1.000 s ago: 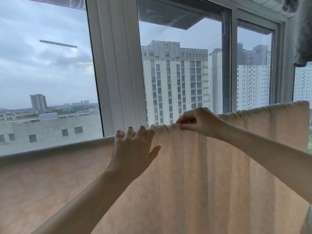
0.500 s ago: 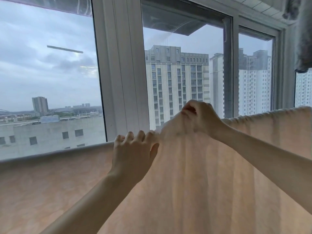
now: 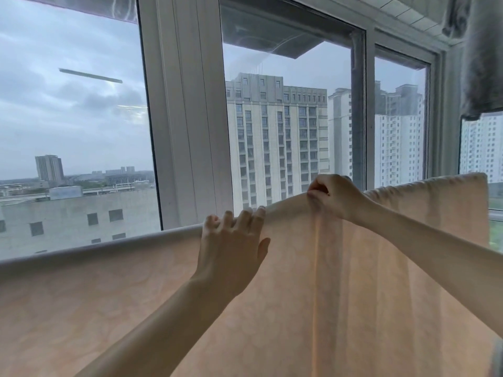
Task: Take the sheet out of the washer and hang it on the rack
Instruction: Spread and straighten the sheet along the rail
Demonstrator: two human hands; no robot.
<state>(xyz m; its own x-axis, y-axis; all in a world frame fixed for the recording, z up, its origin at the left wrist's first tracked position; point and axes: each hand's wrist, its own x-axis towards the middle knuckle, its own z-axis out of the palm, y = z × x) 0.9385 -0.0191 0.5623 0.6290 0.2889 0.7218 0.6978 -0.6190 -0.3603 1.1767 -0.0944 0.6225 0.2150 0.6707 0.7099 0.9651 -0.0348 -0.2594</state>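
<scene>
A pale peach sheet (image 3: 114,300) hangs across the whole lower view, draped over a rack bar hidden under its top fold. My left hand (image 3: 231,246) lies flat against the sheet, its fingertips hooked over the top fold near the middle. Just to the right, my right hand (image 3: 330,195) pinches a bunch of the sheet's top edge and holds it raised above the fold line. Vertical creases run down from that pinch. The washer is out of view.
Large windows with white frames (image 3: 185,110) stand right behind the sheet, showing tall buildings outside. A grey fuzzy cloth (image 3: 481,53) hangs at the top right corner above the sheet's right end.
My right hand has lifted the pinched top edge up and shifted it to the right, smoothing the gathered folds. My left hand has stayed on the fold.
</scene>
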